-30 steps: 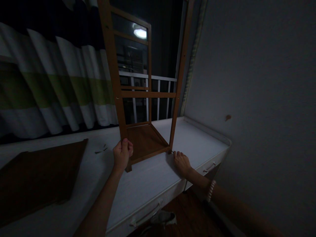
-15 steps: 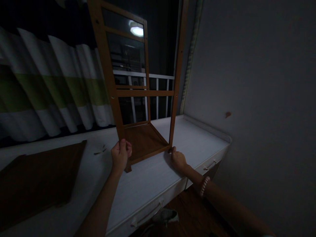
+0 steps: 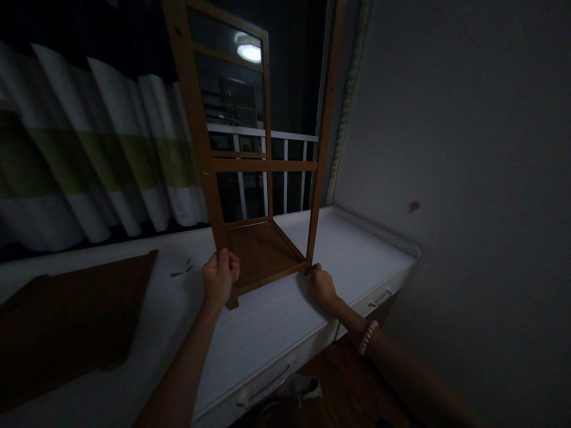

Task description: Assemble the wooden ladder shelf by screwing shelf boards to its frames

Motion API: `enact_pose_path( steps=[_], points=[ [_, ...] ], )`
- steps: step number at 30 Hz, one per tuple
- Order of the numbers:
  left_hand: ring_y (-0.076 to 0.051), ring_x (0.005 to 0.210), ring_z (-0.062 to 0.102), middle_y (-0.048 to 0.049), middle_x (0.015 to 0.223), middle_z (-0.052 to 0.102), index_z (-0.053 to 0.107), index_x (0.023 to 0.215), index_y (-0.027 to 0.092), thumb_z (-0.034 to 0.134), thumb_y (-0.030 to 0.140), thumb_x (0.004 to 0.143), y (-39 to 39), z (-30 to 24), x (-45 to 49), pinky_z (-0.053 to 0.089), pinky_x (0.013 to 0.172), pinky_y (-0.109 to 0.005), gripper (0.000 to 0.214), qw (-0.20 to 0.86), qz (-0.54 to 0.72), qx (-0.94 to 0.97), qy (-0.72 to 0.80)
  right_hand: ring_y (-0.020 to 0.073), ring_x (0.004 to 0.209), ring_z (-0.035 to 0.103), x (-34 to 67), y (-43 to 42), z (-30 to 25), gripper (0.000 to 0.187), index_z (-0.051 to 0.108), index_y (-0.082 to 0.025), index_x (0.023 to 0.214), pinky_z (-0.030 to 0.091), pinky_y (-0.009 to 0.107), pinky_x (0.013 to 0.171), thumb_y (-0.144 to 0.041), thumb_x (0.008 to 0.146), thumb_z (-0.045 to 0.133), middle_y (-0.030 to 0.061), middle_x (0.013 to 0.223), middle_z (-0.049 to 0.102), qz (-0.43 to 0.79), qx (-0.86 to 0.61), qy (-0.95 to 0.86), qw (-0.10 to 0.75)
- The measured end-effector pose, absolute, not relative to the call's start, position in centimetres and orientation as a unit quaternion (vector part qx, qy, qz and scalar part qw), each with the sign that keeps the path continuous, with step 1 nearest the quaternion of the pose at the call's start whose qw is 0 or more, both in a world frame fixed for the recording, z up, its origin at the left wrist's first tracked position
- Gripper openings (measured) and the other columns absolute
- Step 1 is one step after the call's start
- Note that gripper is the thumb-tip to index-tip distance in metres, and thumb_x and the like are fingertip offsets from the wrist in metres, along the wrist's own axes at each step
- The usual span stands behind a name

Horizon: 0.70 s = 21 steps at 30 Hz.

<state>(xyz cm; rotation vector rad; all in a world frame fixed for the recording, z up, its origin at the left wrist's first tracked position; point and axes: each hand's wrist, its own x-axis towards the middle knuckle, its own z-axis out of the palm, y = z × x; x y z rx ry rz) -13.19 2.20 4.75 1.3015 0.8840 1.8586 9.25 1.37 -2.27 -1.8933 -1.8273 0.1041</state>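
A brown wooden shelf frame [image 3: 318, 172] stands upright on a white desk, its solid bottom panel [image 3: 263, 249] low between the posts. My left hand [image 3: 218, 274] is closed around the lower part of the front left post, just above its foot. At the frame's front right bottom corner, my right hand [image 3: 323, 288] is bent in a pinch against the leg. Its fingertips hide whatever is between them. A beaded bracelet [image 3: 368, 337] circles the right wrist.
On the white desk [image 3: 267, 333], a brown wooden panel [image 3: 75, 321] lies at left, with several small slim pieces [image 3: 177, 274] near it. Drawer handles [image 3: 380, 297] stick out in front. A striped curtain [image 3: 111, 160], a dark window and a plain wall [image 3: 468, 148] enclose the desk.
The view has shifted very slightly. Both hands keep their places on the frame, and the fingers of my right hand have moved a little at the corner.
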Motion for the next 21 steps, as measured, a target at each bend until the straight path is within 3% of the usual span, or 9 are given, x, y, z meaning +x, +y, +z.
enact_pose_path(
  steps=[21],
  points=[
    [-0.004, 0.028, 0.03, 0.0074, 0.037, 0.033, 0.047, 0.058, 0.016, 0.05, 0.054, 0.073, 2.1, 4.8, -13.2, 0.022, 0.028, -0.016, 0.04, 0.342, 0.717, 0.508, 0.332, 0.017, 0.083, 0.062, 9.6, 2.6, -3.6, 0.024, 0.058, -0.011, 0.088, 0.043, 0.024, 0.071, -0.016, 0.084, 0.034, 0.0129, 0.087, 0.067, 0.128, -0.668, -0.605, 0.414]
  ],
)
